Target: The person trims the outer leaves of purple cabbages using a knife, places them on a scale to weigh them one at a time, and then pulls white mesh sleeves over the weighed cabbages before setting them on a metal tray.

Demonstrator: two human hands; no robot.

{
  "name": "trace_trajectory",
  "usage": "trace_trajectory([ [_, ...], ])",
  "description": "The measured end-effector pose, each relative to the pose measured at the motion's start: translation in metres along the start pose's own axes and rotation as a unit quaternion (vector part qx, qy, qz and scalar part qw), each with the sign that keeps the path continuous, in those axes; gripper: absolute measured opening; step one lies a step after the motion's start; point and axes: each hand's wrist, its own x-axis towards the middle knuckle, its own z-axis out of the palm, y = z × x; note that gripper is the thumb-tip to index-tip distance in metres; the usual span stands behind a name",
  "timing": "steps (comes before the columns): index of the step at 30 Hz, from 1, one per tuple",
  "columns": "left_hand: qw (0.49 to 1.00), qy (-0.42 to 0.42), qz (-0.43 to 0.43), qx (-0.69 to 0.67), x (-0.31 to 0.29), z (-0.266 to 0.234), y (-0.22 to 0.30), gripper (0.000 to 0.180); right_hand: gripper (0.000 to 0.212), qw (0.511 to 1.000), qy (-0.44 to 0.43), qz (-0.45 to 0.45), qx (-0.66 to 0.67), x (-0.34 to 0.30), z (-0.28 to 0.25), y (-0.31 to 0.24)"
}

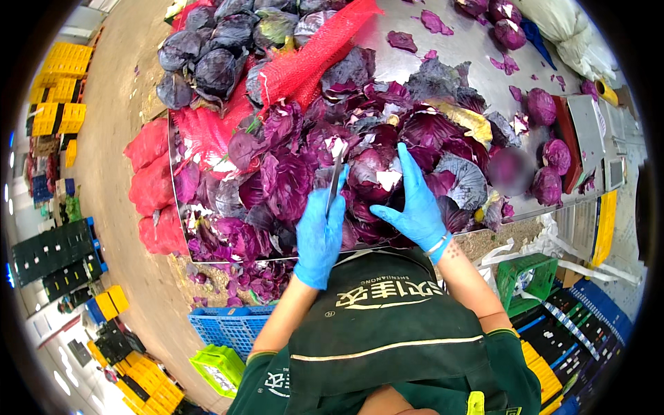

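Observation:
In a blue glove, my left hand (321, 232) grips a knife (334, 181), its blade pointing away from me. Just right of the blade sits a red cabbage head (370, 181) with a pale cut patch. My right hand (415, 207), also gloved in blue, lies at this head's right side with fingers stretched and thumb spread; whether it presses on the cabbage I cannot tell. Loose purple cabbage leaves (287, 187) are heaped around both hands on the metal table (453, 59), hiding the lower part of the head.
Untrimmed dark cabbages (218, 72) pile up at the far left beside a red mesh bag (297, 72). Trimmed heads (546, 185) sit at the right near a scale (584, 135). Filled red sacks (152, 187) stand left of the table. A green crate (526, 280) is at the lower right.

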Motion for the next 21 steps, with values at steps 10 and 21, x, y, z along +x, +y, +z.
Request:
trace_trajectory([
  [10,0.968,-0.063,0.053,0.235,0.035,0.005,0.048,0.068,0.108,0.997,0.063,-0.014,-0.037,0.017,0.026,-0.004],
  [21,0.91,-0.044,0.049,0.41,0.055,0.025,0.006,0.062,0.098,0.994,0.082,0.025,-0.062,0.024,0.046,-0.009],
])
